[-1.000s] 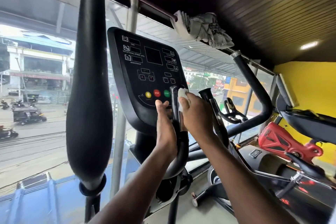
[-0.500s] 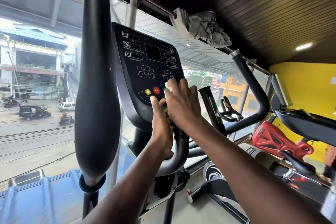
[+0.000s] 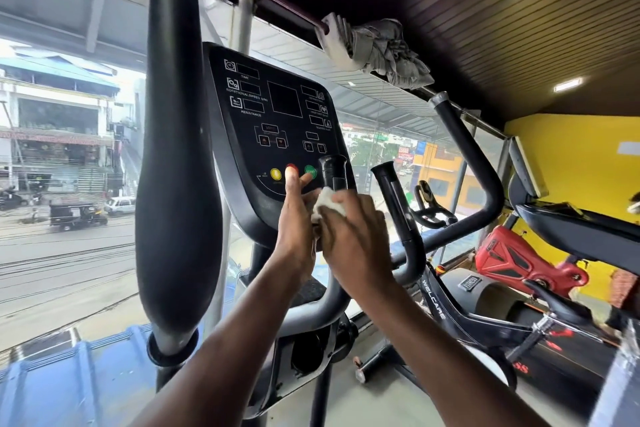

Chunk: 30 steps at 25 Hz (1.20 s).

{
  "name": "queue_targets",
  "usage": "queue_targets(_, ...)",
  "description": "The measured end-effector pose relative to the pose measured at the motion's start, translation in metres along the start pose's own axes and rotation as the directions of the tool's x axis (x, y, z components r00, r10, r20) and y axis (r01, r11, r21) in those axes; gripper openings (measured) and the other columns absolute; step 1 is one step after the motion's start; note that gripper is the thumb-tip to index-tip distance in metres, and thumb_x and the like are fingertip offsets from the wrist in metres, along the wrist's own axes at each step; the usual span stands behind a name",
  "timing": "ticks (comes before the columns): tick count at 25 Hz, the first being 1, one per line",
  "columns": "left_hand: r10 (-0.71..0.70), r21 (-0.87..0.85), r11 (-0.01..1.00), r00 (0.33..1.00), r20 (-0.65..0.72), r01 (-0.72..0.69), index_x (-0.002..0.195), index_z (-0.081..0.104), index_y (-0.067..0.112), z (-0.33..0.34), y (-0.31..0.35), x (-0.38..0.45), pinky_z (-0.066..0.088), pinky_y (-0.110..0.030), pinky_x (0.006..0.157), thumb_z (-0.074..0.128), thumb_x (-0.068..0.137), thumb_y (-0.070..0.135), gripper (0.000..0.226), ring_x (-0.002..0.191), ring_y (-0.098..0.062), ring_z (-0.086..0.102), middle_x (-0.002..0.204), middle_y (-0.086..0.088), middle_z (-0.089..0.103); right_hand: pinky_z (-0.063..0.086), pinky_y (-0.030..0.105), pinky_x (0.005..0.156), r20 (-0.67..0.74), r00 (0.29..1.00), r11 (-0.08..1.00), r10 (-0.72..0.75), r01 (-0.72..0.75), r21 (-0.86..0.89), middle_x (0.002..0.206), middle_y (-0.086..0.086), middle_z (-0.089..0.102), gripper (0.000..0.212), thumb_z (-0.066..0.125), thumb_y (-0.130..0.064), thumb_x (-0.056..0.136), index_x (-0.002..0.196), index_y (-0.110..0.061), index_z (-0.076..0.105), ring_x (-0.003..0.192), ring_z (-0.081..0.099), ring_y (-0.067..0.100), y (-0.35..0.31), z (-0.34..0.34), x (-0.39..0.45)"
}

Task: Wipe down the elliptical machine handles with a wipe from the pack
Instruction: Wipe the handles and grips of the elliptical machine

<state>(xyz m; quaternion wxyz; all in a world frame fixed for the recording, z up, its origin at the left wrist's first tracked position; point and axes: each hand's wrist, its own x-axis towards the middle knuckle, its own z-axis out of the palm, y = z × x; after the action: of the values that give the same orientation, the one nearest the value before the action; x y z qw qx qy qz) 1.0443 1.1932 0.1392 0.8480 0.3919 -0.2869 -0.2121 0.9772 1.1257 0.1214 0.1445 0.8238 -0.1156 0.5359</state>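
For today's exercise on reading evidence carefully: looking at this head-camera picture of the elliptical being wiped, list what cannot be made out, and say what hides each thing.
- Handle under the wipe: head view, covered by the right hand.
- Left hand fingertips: head view, partly behind the wipe, so whether they grip the handle is unclear.
- Wipe pack: nowhere in view.
- Small console labels: too small to read.
- Padded swing arm: its top is cut off by the frame edge.
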Motion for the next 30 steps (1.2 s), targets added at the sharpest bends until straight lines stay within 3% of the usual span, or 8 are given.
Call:
queue_targets(6,0.011,0.038,0.999,1.000,-0.019,-0.010,0.126,0.056,0.024,0.003,-0.014,-0.002,0.051,-0.032,0.081,0.025,0.093,0.068,0.063,0.091,-0.011,0.069,0.101,0.003,0.073,0.048,0.029,0.090,0.157,0.891,0.810,0.426,-0.453,0.371,0.120,0.006,0.063,0.041,0.059,-0.030,0.094,0.132,-0.016,0.055,0.108,0.060,0.020,0.002,-0.002,0.014)
queue_targets(9,-0.043,0.015,0.999,0.999,-0.020,0.043,0.125,0.061,0.014,0.007,-0.034,-0.005,0.052,-0.034,0.090,0.020,0.092,0.071,0.077,0.103,-0.021,0.069,0.111,-0.009,0.072,0.049,0.030,0.079,0.265,0.851,0.742,0.453,-0.525,0.417,0.100,0.003,0.070,0.028,0.051,-0.034,0.097,0.111,-0.016,0.067,0.095,0.065,0.019,0.006,-0.007,-0.007)
queue_targets(12,-0.039,-0.026,0.999,0.992,-0.117,0.036,0.123,0.061,0.010,0.008,-0.043,-0.009,0.053,-0.031,0.080,0.020,0.095,0.067,0.076,0.089,-0.020,0.070,0.103,-0.013,0.072,0.044,0.034,0.063,0.450,0.774,0.577,0.446,-0.633,0.517,0.069,0.004,0.064,0.035,0.049,-0.035,0.098,0.073,-0.014,0.064,0.065,0.059,0.020,0.023,-0.010,0.005)
queue_targets(16,0.020,0.053,0.998,0.995,-0.098,-0.015,0.120,0.064,0.014,0.003,-0.049,-0.014,0.053,-0.031,0.087,0.020,0.095,0.066,0.072,0.095,-0.019,0.071,0.102,-0.007,0.074,0.049,0.030,0.077,0.532,0.733,0.510,0.425,-0.679,0.529,0.094,0.008,0.069,0.040,0.035,-0.041,0.102,0.097,-0.016,0.066,0.087,0.064,0.018,0.015,-0.002,0.005)
queue_targets(20,0.020,0.136,0.991,0.989,-0.147,0.000,0.118,0.063,0.020,-0.018,-0.068,-0.028,0.049,-0.034,0.088,0.022,0.092,0.070,0.070,0.101,-0.020,0.068,0.106,-0.004,0.073,0.042,0.012,0.066,0.577,0.670,0.499,0.466,-0.738,0.454,0.091,0.007,0.070,0.047,0.029,-0.044,0.102,0.107,-0.016,0.067,0.082,0.062,0.013,0.007,-0.013,-0.043)
queue_targets(23,0.011,0.159,0.987,0.990,-0.139,0.011,0.116,0.065,0.018,-0.026,-0.069,-0.030,0.048,-0.034,0.086,0.021,0.088,0.073,0.075,0.102,-0.021,0.067,0.105,-0.004,0.073,0.045,0.028,0.072,0.496,0.726,0.530,0.477,-0.688,0.496,0.085,0.011,0.064,0.043,0.031,-0.037,0.103,0.100,-0.011,0.064,0.082,0.060,0.019,0.007,-0.011,-0.032)
queue_targets(27,-0.003,0.221,0.975,0.998,-0.067,0.018,0.111,0.069,0.020,-0.031,-0.071,-0.029,0.053,-0.039,0.089,0.021,0.089,0.075,0.076,0.096,-0.020,0.071,0.101,-0.005,0.075,0.043,0.028,0.099,0.238,0.876,0.775,0.419,-0.482,0.409,0.136,0.011,0.056,0.046,0.030,-0.031,0.103,0.142,-0.009,0.041,0.125,0.052,0.023,-0.012,0.005,-0.048)
queue_targets(30,-0.011,0.223,0.975,1.000,0.001,0.010,0.108,0.071,0.021,-0.036,-0.073,-0.029,0.051,-0.032,0.082,0.023,0.094,0.067,0.068,0.091,-0.017,0.071,0.101,-0.004,0.076,0.038,0.033,0.110,-0.076,0.957,0.904,0.281,-0.238,0.354,0.151,0.016,0.037,0.047,0.030,-0.024,0.104,0.142,0.001,0.039,0.140,0.037,0.023,-0.026,0.012,-0.103)
